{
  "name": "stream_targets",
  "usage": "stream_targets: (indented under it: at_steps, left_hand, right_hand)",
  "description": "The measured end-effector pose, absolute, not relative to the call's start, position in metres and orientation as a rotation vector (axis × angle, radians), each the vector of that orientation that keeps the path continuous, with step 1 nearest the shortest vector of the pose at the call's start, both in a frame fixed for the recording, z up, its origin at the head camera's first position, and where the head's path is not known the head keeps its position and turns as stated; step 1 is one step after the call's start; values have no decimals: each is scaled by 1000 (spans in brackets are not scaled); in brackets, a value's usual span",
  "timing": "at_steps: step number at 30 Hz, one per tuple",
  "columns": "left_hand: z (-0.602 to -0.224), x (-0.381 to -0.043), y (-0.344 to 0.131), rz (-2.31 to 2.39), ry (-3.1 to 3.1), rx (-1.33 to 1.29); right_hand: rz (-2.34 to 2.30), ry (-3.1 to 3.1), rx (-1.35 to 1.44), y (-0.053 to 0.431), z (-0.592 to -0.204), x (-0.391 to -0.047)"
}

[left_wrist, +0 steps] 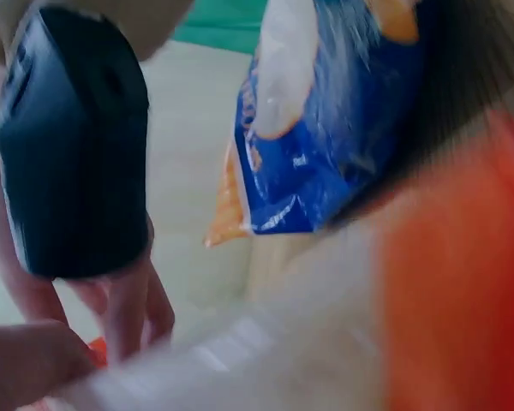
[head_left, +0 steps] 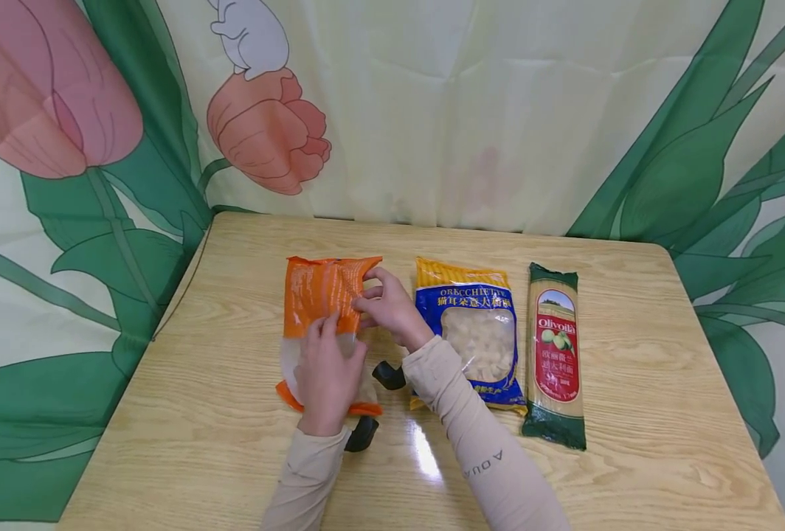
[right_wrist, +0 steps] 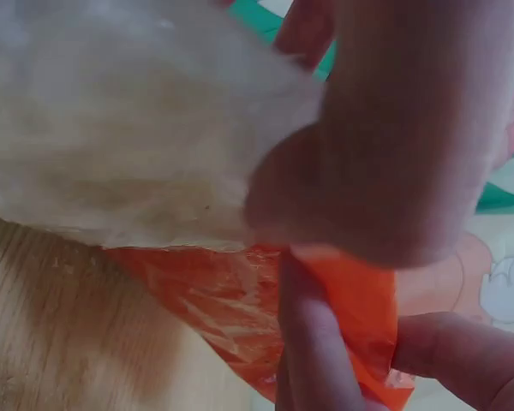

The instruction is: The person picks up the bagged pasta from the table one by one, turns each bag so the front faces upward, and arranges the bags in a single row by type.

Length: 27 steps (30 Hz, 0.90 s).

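An orange bag with a clear lower window (head_left: 323, 287) lies at the left of the table, its pale contents showing through. My left hand (head_left: 326, 376) lies over the bag's middle, its bent fingers gripping the plastic near the edge of the orange part. At the upper right edge, my right hand (head_left: 389, 306) pinches the orange film (right_wrist: 360, 317) between thumb and fingers. In the right wrist view the film is creased and folded there. The left wrist view is blurred, and the left fingertips are partly hidden.
Right of the hands lies a blue and yellow orecchiette bag (head_left: 475, 335), under the right forearm's side. Beyond it is a long green and red spaghetti pack (head_left: 555, 358). Black wrist devices (head_left: 362, 434) sit at both wrists. A floral curtain (head_left: 472, 110) hangs behind the wooden table (head_left: 651, 383).
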<state>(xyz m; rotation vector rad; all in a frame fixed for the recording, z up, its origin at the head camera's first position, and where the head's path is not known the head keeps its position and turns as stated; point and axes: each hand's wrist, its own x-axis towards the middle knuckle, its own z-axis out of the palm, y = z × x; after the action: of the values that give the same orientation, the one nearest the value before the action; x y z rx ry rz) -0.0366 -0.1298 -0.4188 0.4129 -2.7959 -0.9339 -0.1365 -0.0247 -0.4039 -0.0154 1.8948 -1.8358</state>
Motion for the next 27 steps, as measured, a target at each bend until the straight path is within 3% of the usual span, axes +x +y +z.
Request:
stream_targets:
  at_steps: [16, 27]
  left_hand:
    - [-407, -42, -194, -2123, -2153, 604]
    - [-402, -36, -203, -2518, -1725, 560]
  right_hand:
    - [-1770, 1798, -250, -8, -404, -134]
    - [-1747, 1905, -141, 11, -425, -135]
